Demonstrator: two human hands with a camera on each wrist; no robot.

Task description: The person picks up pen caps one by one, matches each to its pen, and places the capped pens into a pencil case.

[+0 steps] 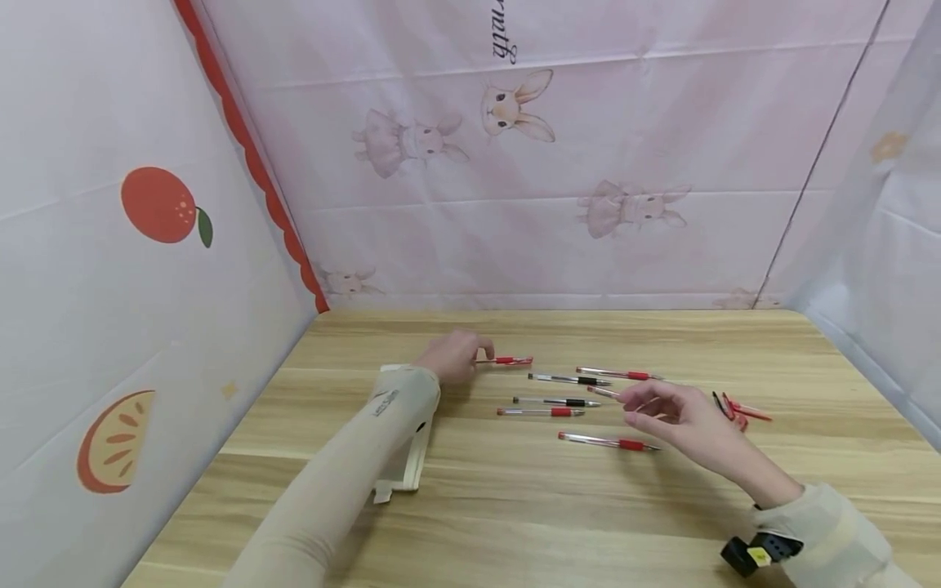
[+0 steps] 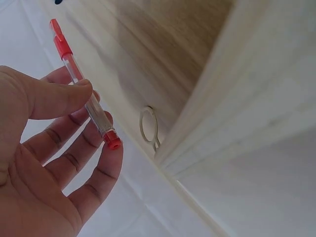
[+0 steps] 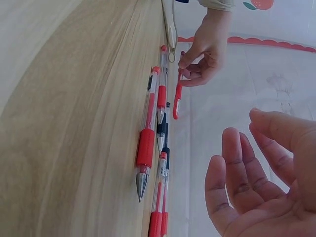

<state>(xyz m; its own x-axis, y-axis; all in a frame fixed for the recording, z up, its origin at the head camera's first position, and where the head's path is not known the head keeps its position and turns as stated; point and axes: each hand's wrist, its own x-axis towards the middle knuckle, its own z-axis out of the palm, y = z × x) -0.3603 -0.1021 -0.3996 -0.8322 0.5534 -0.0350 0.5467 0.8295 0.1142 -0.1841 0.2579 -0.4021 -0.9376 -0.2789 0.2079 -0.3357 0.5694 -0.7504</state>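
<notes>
My left hand (image 1: 454, 357) pinches a capped red pen (image 2: 86, 94) between thumb and fingers, at the far left of the pens. In the right wrist view that pen stands above the table's surface. My right hand (image 1: 680, 416) hovers over the right ends of the uncapped pens, its fingers loosely bent and holding nothing. One red pen (image 1: 603, 393) is partly hidden behind its fingertips. Around it lie another red pen (image 1: 540, 412), a nearer red pen (image 1: 599, 440), a farther red pen (image 1: 617, 374) and two black pens (image 1: 562, 379).
A whitish pouch (image 1: 415, 469) lies under my left forearm; a ring-shaped pull (image 2: 149, 126) hangs from it. Several red and black pen caps (image 1: 751, 412) lie right of my right hand. Printed cloth walls (image 1: 456, 245) stand behind and beside the wooden table (image 1: 529, 523).
</notes>
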